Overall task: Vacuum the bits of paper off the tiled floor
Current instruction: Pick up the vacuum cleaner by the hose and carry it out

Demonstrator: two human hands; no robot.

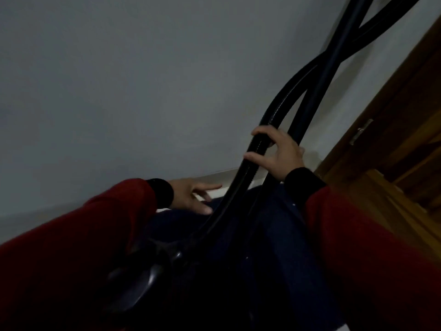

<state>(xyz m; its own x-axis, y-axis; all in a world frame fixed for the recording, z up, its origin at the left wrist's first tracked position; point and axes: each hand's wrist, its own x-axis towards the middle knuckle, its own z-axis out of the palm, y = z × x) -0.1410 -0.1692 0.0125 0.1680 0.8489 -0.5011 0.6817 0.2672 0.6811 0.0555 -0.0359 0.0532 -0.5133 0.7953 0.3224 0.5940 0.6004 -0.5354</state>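
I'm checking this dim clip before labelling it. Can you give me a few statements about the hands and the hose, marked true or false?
1. The right hand grips the black vacuum hose. True.
2. The left hand also grips the hose. False: it is open, fingers spread, beside the hose.
3. Both sleeves are red with dark cuffs. True.
4. A wooden door stands at the left. False: it is at the right.
5. Paper bits are visible. False: none show.
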